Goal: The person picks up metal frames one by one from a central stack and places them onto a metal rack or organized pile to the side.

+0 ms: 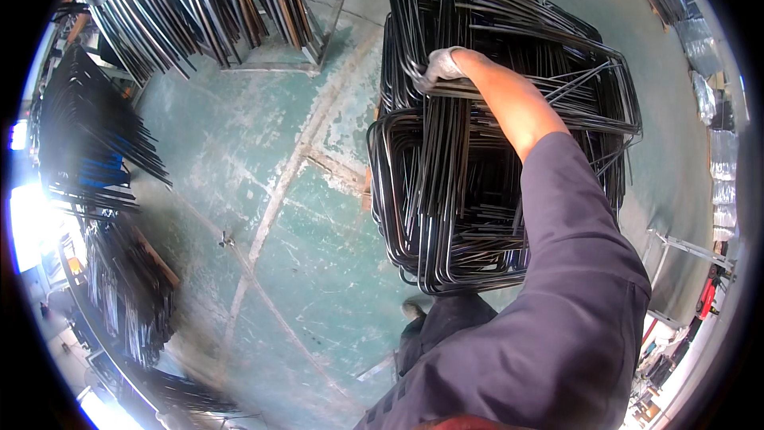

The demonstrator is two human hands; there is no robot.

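My right arm, in a dark grey sleeve, stretches away from me over a tall stack of bent black metal tubes (446,159). A pale work glove covers my right hand (442,68), which is closed around the rounded corner of a few tubes at the stack's left side. Those gripped tubes run off to the right beneath my bare forearm. The stacked tubes are bent into wide U or frame shapes with rounded corners, nested together and crossing one another. How many lie under my fingers is hidden by the glove. My left hand does not show.
A rack (310,64) with many long dark tubes stands at the far left. More bundles of dark rods (103,143) line the left side. The worn green floor (263,191) lies left of the stack. A metal trolley frame (672,259) is at right.
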